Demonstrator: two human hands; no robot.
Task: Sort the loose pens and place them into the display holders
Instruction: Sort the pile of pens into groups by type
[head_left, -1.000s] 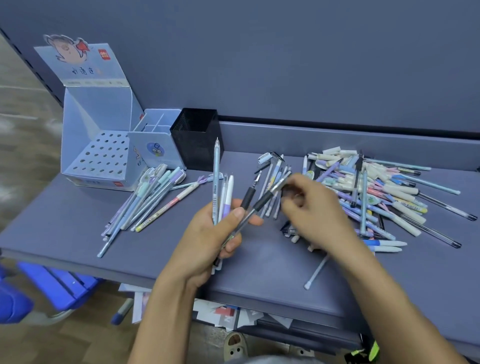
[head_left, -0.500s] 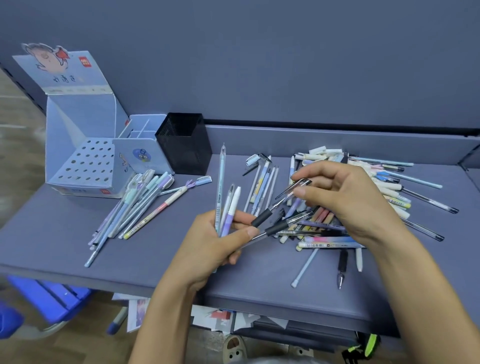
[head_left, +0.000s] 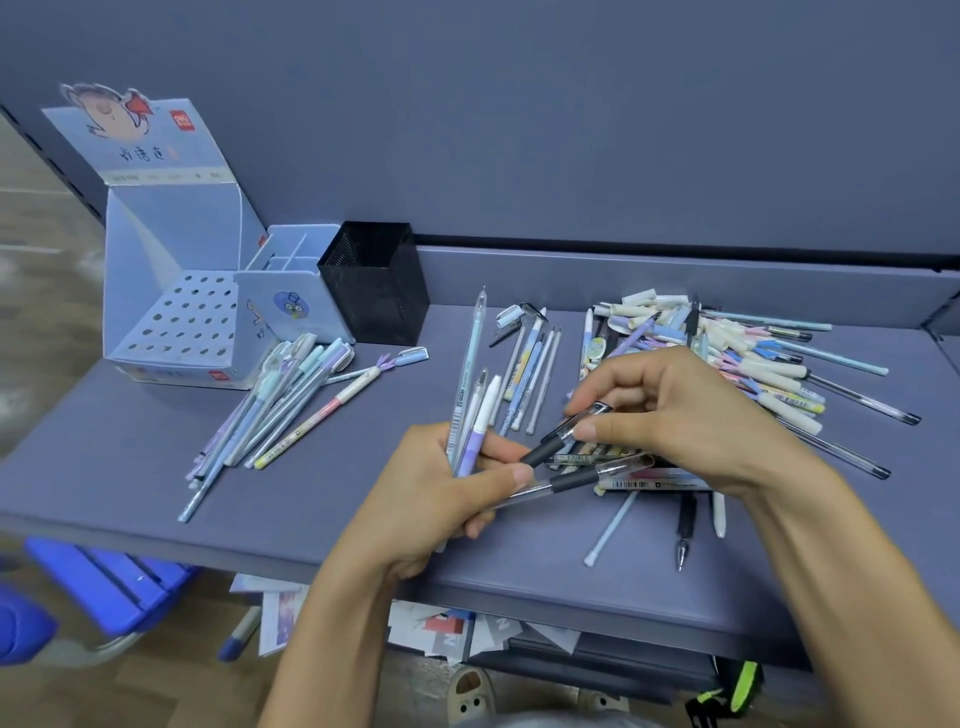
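Note:
My left hand (head_left: 441, 493) grips a fan of pens: pale blue and purple ones (head_left: 470, 400) pointing up and a clear pen with a black grip (head_left: 571, 478) pointing right. My right hand (head_left: 675, 415) pinches another clear black-grip pen (head_left: 558, 441) by its upper end, its tip touching my left fingers. A big heap of loose pens (head_left: 753, 358) lies at the right. Sorted pastel pens (head_left: 280, 405) lie at the left. A blue cardboard display holder with holes (head_left: 182, 322), a small blue holder (head_left: 291, 306) and a black mesh cup (head_left: 374, 280) stand at the back left.
A short row of pens (head_left: 530, 374) lies mid-shelf. A black pen (head_left: 684, 530) and white sticks (head_left: 608, 530) lie near the grey shelf's front edge (head_left: 156, 535). A blue stool (head_left: 104, 582) and papers (head_left: 441, 629) are on the floor below.
My right hand left the heap with a black-grip pen and brought it down toward my left hand. The left hand's bundle stayed nearly still.

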